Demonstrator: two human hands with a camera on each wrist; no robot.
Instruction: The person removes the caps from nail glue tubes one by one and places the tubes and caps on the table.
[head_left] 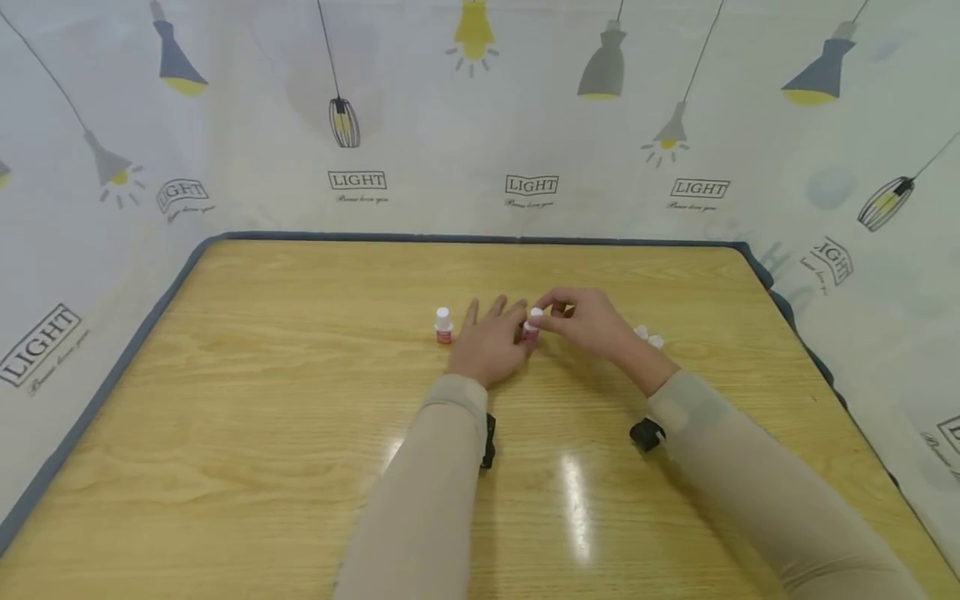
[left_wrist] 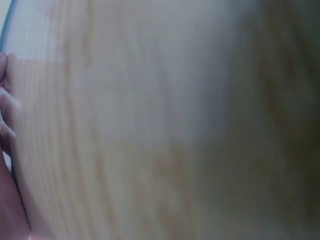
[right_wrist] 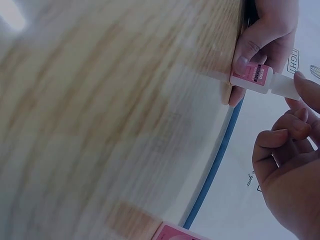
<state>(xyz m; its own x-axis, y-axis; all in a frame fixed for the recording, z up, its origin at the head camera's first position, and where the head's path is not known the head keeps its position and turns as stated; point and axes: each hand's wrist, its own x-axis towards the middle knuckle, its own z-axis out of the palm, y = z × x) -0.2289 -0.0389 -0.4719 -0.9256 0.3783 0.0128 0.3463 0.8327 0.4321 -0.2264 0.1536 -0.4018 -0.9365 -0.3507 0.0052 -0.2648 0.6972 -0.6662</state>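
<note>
A small white bottle with a pink label [right_wrist: 255, 76] stands upright on the table between my two hands. My left hand [head_left: 491, 346] holds its body low down, thumb on the label, as the right wrist view shows; its other fingers spread over the table. My right hand [head_left: 592, 321] pinches the bottle's white cap [right_wrist: 284, 86] between thumb and index finger, the remaining fingers curled beneath. A second bottle of the same kind [head_left: 443, 327] stands capped just left of my left hand. Only the edge of the left hand [left_wrist: 7, 120] shows in the left wrist view.
Two small white tops [head_left: 649, 337] show beyond my right wrist, partly hidden by it. Another pink label [right_wrist: 175, 233] enters the bottom of the right wrist view. The wooden table [head_left: 262, 400] has a dark blue edge and lamp-printed white sheeting [head_left: 450, 133] behind it.
</note>
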